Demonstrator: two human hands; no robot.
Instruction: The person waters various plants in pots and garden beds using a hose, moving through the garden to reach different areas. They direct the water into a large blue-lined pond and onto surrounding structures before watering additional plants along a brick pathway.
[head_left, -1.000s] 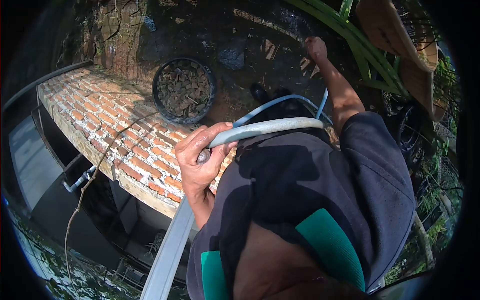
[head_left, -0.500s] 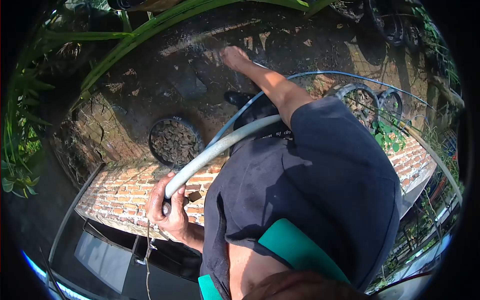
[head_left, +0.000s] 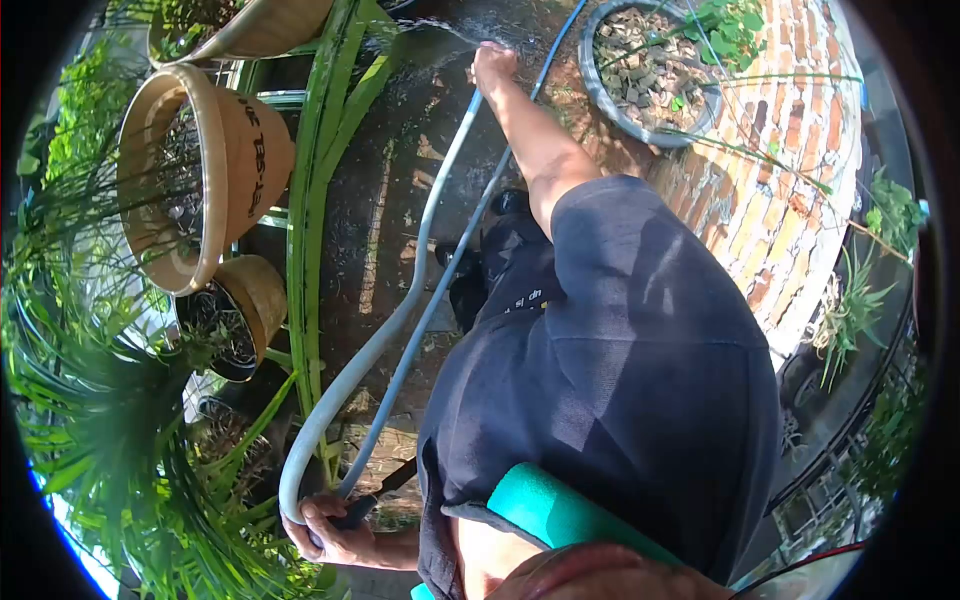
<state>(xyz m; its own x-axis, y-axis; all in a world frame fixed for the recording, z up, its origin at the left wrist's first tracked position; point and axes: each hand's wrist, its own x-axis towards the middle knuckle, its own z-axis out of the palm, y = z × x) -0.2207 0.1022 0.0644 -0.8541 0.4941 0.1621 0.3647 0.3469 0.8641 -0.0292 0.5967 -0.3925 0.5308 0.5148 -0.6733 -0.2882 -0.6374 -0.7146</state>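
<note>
the hose [head_left: 350, 378] lay in both our hands, its thick pale length bowed between them. nearest us was our left hand [head_left: 330, 530], low in the view and out to the left of our dark shirt [head_left: 640, 400]. it was closed around the hose at the near bend, and a dark-handled tool [head_left: 355, 512] was in it too, its dark blade pointing inward, toward the shirt. from that hand the long axis of the hose rose steeply, curved inward, then straightened on its way out ahead of us. a thinner blue line [head_left: 405, 358] ran beside it on the inner side, starting near the left hand; we could not tell how the two were joined there.

at the far end was our right hand [head_left: 495, 66], its arm stretched out in front, the fingers closed narrowly about the hose. water [head_left: 430, 25] sprayed from there toward the left. so the left hand was nearer the bend, and the right hand nearer the spray.

farther out to the right, a round planter [head_left: 598, 95] filled with broken pieces sat beside the brickwork [head_left: 790, 170]. on the left, past the green frame [head_left: 305, 250], was a tan pot [head_left: 250, 165] with dark lettering.
</note>
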